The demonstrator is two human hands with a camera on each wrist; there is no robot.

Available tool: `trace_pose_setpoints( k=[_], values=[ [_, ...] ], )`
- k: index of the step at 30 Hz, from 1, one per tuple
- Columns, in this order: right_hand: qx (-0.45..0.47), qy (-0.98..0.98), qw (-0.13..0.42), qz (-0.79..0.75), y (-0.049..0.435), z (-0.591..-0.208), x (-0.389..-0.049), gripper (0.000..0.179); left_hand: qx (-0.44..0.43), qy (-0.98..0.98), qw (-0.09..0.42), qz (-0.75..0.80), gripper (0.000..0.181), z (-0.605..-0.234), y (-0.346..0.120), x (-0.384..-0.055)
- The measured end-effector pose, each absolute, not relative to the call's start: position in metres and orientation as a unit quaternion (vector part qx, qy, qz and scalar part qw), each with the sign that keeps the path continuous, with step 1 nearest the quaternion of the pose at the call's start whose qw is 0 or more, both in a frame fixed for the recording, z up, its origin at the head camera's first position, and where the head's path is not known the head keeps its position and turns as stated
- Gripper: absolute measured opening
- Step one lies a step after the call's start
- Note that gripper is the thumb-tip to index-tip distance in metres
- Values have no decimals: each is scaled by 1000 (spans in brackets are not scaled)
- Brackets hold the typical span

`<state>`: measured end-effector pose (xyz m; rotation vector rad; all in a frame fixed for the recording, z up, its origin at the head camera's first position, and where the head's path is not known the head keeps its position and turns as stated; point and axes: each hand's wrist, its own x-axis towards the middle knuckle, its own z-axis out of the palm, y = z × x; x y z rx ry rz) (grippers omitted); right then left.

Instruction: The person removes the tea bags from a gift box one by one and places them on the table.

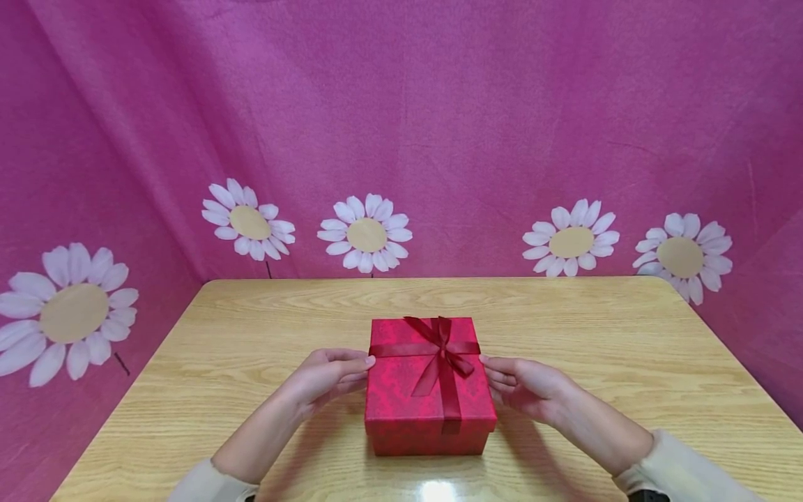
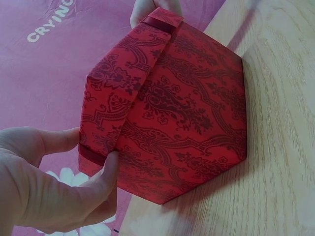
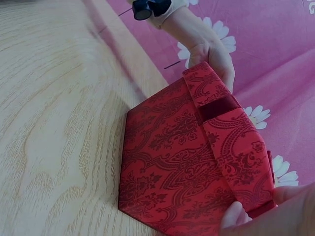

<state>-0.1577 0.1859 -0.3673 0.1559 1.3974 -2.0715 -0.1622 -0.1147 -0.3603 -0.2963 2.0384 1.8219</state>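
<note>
facing us nearly square-on with its front wall, the patterned red gift box (image 1: 429, 444) sits upright on the wood-grained surface (image 1: 270, 314). its lid (image 1: 398, 390) looks about square from above, so we cannot pick a long axis. our left hand (image 1: 329, 380) and right hand (image 1: 530, 389) pinch the lid's opposite edges between thumb and fingers. a dark red ribbon (image 1: 401, 350) crosses the lid, its bow (image 1: 442, 347) right of centre. we see room on either side and beyond, up to the far edge; behind hangs magenta cloth (image 1: 439, 125) with white daisies (image 1: 366, 235).
</note>
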Motion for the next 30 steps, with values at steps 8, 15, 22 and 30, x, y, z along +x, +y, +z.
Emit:
trace_pose_setpoints(
  k=[8, 15, 22, 30],
  values=[
    [65, 529, 314, -786, 186, -365, -156, 27, -96, 717, 197, 662, 44, -360, -114, -162],
    [71, 531, 316, -783, 187, -360, -156, 31, -86, 716, 202, 663, 45, -356, -116, -162],
    [60, 531, 318, -783, 187, -357, -158, 28, -75, 716, 202, 664, 46, -352, -116, -162],
    [72, 533, 309, -784, 185, -355, -158, 30, -83, 722, 202, 656, 47, -349, -117, -164]
  ],
)
